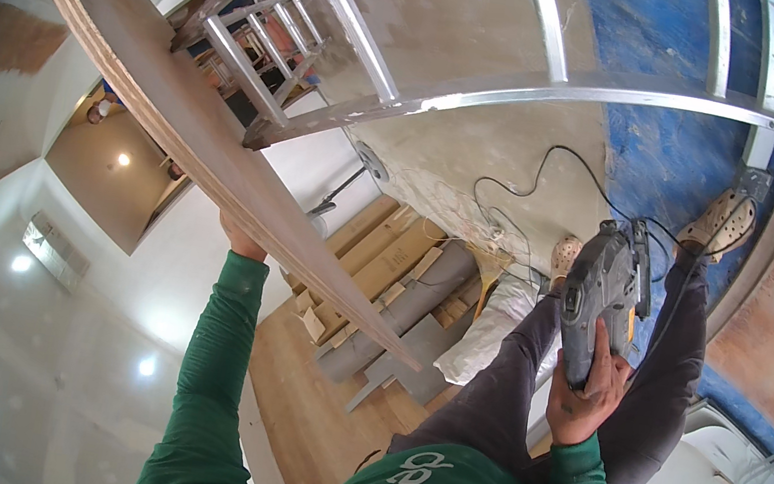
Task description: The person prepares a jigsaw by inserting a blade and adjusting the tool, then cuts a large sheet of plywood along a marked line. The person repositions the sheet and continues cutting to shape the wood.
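Note:
My left hand [244, 238] grips the edge of a long curved-looking plywood board [142, 92], its fingers mostly hidden behind the panel. The board slants from the upper left down toward the middle, and its layered edge shows. In my right hand [583, 400] is a grey and black corded jigsaw [597, 291], held by its body above my legs, with my fingers wrapped round it. A black cord [545, 171] trails from the tool across the floor. The jigsaw is apart from the board.
An aluminium ladder [450, 100] extends across the upper part. Below lie cardboard boxes [390, 258], a grey roll [419, 298] and a white sack [494, 330]. A blue covering [647, 131] spreads under the ladder at right. Two people [96, 111] show partly through an opening at left.

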{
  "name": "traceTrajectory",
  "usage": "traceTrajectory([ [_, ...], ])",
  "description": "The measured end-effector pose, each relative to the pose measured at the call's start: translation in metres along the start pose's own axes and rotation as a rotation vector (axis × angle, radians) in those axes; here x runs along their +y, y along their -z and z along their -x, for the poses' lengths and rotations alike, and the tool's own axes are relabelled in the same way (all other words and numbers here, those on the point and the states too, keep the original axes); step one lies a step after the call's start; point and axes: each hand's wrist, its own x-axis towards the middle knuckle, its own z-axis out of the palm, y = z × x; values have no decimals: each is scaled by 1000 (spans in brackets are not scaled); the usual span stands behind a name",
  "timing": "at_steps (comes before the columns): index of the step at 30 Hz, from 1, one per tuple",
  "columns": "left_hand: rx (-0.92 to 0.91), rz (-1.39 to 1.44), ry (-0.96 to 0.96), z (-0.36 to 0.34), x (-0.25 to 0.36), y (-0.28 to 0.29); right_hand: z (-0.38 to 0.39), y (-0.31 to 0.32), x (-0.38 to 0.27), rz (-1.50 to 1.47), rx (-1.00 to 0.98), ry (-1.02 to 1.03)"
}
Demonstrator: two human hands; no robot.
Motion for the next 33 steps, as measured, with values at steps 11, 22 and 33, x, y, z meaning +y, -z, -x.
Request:
traceTrajectory([
  [11,29,3,14,0,-20,23,-6,0,7,38,-69,48],
  [22,138,-1,-47,1,-20,3,-4,-8,10,79,-131,4],
  [33,16,-96,-122,4,-20,12,-1,-10,16,52,-91,-50],
])
